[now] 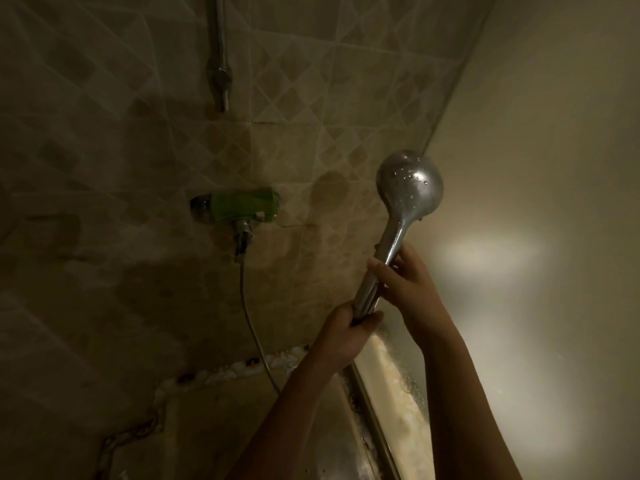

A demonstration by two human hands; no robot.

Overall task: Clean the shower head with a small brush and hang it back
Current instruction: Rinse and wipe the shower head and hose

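Chrome shower head [410, 187] beaded wet: left hand [344, 329] wraps handle [393, 245] low, right hand [407, 277] grips just above. I spot no brush; hanging it on rail [219, 57], up-left, remains.

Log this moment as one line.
shower head: held up, wet | left hand: grips handle base | right hand: grips handle above | wall holder: empty | brush: not seen
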